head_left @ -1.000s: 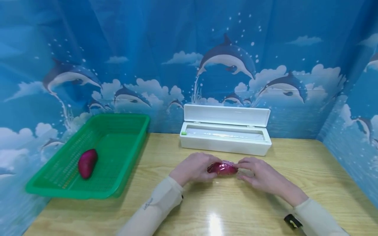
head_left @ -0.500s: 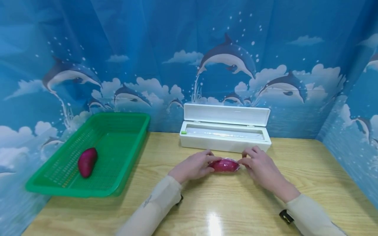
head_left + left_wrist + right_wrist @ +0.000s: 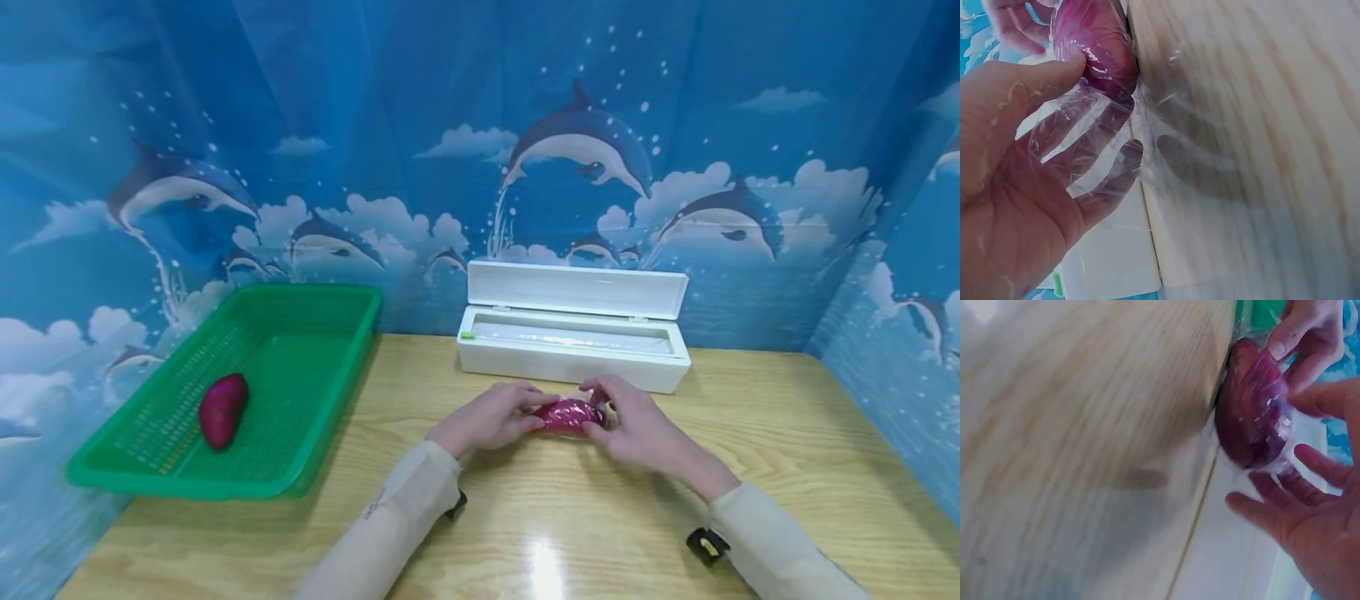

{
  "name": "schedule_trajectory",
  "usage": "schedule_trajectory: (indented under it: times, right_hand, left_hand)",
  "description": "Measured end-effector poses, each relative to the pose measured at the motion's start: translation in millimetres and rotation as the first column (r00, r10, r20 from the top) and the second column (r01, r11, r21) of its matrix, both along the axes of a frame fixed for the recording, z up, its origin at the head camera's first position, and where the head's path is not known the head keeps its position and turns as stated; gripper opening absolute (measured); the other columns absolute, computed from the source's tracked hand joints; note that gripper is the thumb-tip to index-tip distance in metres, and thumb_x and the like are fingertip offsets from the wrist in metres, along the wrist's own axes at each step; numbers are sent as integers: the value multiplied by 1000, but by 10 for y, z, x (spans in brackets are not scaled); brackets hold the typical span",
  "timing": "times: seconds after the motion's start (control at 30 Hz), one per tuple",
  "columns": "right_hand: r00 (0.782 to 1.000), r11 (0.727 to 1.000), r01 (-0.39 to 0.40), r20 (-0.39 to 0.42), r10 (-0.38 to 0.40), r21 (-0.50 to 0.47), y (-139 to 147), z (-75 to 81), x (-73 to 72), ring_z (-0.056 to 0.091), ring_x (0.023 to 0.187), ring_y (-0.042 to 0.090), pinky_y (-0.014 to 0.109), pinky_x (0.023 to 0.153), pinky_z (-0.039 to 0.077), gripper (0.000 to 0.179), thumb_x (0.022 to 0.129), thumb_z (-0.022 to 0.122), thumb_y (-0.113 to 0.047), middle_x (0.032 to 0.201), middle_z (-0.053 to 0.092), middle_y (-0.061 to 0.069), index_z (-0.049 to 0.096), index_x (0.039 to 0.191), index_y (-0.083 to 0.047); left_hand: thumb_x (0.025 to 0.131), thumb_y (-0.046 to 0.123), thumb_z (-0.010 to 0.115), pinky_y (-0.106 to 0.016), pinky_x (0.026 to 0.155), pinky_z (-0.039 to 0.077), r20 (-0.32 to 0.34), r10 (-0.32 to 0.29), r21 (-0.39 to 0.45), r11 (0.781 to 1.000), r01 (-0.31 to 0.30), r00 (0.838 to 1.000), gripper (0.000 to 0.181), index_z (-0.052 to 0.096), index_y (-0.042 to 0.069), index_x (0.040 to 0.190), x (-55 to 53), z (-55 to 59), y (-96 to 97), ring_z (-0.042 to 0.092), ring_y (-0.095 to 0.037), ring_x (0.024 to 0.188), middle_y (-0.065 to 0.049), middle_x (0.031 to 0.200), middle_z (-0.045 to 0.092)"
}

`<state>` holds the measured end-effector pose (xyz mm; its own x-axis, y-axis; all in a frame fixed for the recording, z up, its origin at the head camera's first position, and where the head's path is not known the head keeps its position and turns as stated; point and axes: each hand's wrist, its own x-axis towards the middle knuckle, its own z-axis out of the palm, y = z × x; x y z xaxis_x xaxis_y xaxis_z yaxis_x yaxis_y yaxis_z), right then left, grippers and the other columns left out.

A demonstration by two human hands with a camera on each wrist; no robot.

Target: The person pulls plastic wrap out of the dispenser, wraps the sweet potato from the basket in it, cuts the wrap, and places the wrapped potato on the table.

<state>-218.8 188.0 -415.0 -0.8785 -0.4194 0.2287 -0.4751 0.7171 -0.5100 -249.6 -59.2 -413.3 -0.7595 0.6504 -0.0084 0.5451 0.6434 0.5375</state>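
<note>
A purple-red sweet potato [image 3: 564, 417] in clear plastic wrap lies on the table between both hands. My left hand [image 3: 491, 417] holds its left end, the thumb pressed on the skin and the fingers behind. Loose, crumpled cling film [image 3: 1079, 137] spreads over those fingers in the left wrist view. At the right end, my right hand [image 3: 637, 429] has its thumb on the near side and fingers curled on the far side. The right wrist view shows film shining tight over the wrapped sweet potato [image 3: 1250, 412].
Behind the hands stands a white cling film box [image 3: 573, 367] with its lid raised. To the left is a green plastic basket [image 3: 300, 433], with another sweet potato [image 3: 222, 410] inside. A blue dolphin-print curtain [image 3: 420, 125] backs the wooden table [image 3: 450, 558].
My right hand has shifted left and closed around the right end of the sweet potato, after fingering the film there. My left hand stays at the left end.
</note>
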Motion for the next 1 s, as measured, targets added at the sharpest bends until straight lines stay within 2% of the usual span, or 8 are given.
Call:
schedule_trajectory:
  times: [0.1,0.23,0.3,0.5,0.6,0.7,0.87,1.0]
  right_hand:
    - [1000,1000,-5,26,5,4,14,-18,-25,60,96,19,34,79,55,50,82,82,-20,113,63,7,67,128,-6]
    - [999,999,-24,26,23,40,36,-51,-53,62,111,28,41,87,59,54,78,88,-26,128,60,12,70,126,-8]
    - [998,998,-33,49,31,44,38,-60,-67,64,113,29,43,90,59,56,77,89,-27,130,62,11,69,126,-8]
    - [984,999,-20,179,15,27,42,-51,-107,65,94,15,30,78,56,51,80,87,-27,114,72,5,66,124,-10]
    - [982,999,-19,188,11,38,55,-49,-120,64,96,16,33,81,56,51,83,84,-28,114,72,6,66,126,-9]
    - [986,998,-31,168,22,51,64,-53,-118,65,101,19,39,86,56,52,84,82,-29,117,72,7,66,130,-8]
    - [988,995,-70,144,60,69,69,-36,-86,67,109,21,44,94,57,53,83,82,-26,122,73,7,67,131,-9]
    - [983,985,-161,101,154,68,29,-12,-58,68,108,21,44,95,58,52,82,83,-21,120,73,6,67,129,-6]
  left_hand:
    - [100,19,66,-33,111,49,30,8,17,1000,-9,1000,46,58,23,145,-2,-5,3,62,-17,129,-1,141,65]
    - [101,19,64,-32,109,50,77,16,42,999,-19,997,43,59,21,144,-5,-23,-16,63,-17,128,-1,141,65]
    - [101,20,64,-33,108,52,107,27,53,998,-33,994,43,59,21,143,-4,-33,-47,64,-17,127,0,140,66]
    - [93,19,73,-41,108,52,184,63,16,998,-67,981,55,58,30,144,5,-2,-212,62,-19,128,3,144,62]
    - [91,12,73,-39,106,53,153,81,-50,996,-74,985,57,59,29,143,5,16,-293,63,-19,125,1,141,64]
    - [93,9,70,-36,100,56,84,117,-95,990,-109,990,47,65,24,137,6,24,-342,67,-18,115,-1,128,72]
    - [95,14,71,-34,92,57,2,195,-86,977,-194,981,24,76,18,118,13,48,-336,70,-16,100,-1,110,77]
    - [92,12,73,-29,84,56,49,226,-36,974,-225,973,19,78,16,110,-1,70,-242,67,-11,92,1,104,76]
